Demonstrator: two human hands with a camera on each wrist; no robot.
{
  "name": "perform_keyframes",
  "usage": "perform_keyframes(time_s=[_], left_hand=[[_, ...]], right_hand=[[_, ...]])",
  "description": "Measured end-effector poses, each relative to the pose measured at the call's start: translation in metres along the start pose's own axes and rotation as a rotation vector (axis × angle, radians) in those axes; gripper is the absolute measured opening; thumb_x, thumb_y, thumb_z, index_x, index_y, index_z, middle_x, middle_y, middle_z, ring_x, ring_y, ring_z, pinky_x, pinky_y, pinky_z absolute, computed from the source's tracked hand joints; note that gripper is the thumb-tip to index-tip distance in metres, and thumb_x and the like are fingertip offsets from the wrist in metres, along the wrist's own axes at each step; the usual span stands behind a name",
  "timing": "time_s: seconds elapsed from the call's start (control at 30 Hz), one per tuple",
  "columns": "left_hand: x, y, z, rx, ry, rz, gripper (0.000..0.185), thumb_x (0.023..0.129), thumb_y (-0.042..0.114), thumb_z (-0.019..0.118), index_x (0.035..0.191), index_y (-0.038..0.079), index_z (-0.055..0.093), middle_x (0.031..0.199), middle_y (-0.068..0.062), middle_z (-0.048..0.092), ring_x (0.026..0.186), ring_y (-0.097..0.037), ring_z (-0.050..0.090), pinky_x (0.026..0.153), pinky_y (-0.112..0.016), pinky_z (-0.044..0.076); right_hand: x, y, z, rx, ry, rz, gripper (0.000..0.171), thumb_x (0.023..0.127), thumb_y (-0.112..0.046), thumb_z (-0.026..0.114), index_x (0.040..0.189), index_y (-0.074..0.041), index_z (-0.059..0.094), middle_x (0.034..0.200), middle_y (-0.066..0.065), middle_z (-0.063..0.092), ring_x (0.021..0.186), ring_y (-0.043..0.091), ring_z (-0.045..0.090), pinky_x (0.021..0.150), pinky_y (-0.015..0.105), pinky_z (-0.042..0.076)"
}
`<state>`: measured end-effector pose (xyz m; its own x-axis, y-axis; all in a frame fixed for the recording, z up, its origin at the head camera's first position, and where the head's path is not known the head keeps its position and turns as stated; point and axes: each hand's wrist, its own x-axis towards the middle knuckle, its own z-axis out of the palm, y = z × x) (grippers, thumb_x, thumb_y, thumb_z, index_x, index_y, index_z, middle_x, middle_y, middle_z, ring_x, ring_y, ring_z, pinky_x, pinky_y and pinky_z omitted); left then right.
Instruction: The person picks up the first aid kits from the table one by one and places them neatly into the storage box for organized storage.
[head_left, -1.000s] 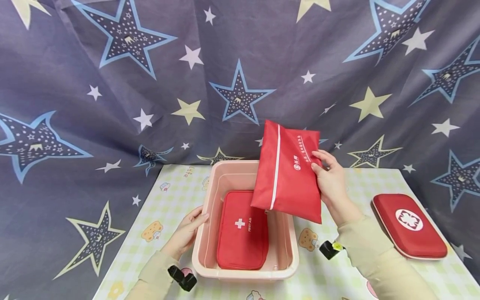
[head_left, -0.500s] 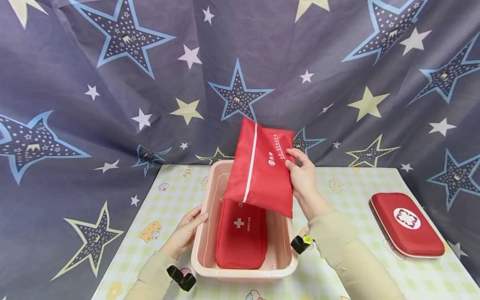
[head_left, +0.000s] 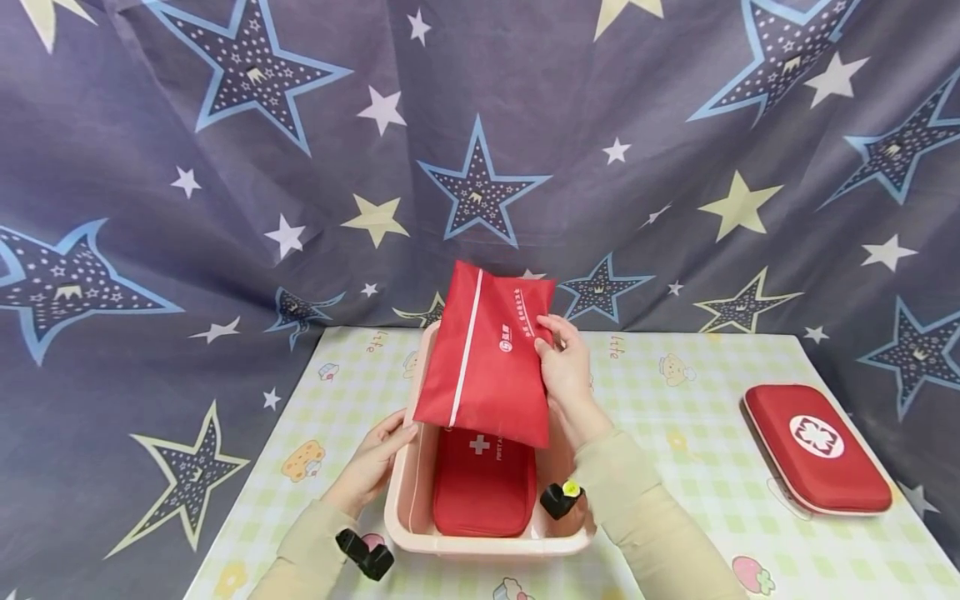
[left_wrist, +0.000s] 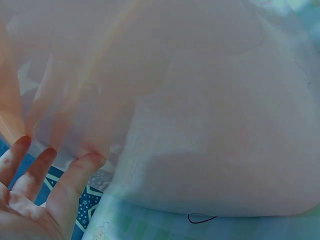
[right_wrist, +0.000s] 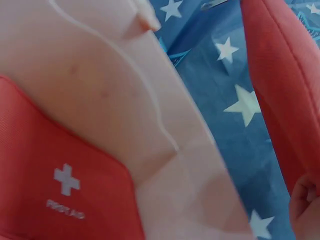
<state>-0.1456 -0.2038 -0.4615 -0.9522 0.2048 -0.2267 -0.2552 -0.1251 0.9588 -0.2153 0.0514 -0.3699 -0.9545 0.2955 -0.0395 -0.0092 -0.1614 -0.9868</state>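
Our right hand (head_left: 564,367) grips the red pouch (head_left: 483,354) by its right edge, fingers curled round the fabric, and holds it tilted above the far half of the pink tub (head_left: 401,492). The pouch hangs clear of the first-aid bag (head_left: 480,487), which lies flat in the tub at 6 o'clock from the pouch. Our left hand (head_left: 372,467) rests with straight fingers against the tub's left wall, at 8 o'clock from the pouch. A red hard case (head_left: 817,447) lies on the table (head_left: 675,417) at 3 o'clock, well apart from the tub.
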Motion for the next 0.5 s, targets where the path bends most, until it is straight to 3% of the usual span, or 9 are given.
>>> perform_keyframes(time_s=[0.23, 0.5], left_hand=[[0.0, 0.001, -0.001, -0.019, -0.007, -0.009, 0.053, 0.098, 0.015, 0.048, 0.145, 0.0, 0.028, 0.108, 0.006, 0.059, 0.098, -0.008, 0.06, 0.086, -0.028, 0.053], [0.0, 0.0, -0.001, -0.012, 0.005, -0.014, 0.055, 0.098, 0.015, 0.047, 0.146, -0.001, 0.026, 0.113, 0.002, 0.056, 0.096, -0.008, 0.062, 0.086, -0.029, 0.053]], right_hand=[[0.003, 0.016, 0.0, -0.122, -0.008, -0.085, 0.037, 0.083, 0.014, 0.053, 0.116, 0.004, 0.065, 0.132, 0.011, 0.054, 0.117, 0.026, 0.051, 0.09, 0.029, 0.047], [-0.001, 0.026, 0.002, -0.375, -0.055, -0.232, 0.032, 0.08, 0.014, 0.055, 0.108, 0.006, 0.068, 0.118, 0.018, 0.059, 0.111, 0.029, 0.054, 0.091, 0.04, 0.048]])
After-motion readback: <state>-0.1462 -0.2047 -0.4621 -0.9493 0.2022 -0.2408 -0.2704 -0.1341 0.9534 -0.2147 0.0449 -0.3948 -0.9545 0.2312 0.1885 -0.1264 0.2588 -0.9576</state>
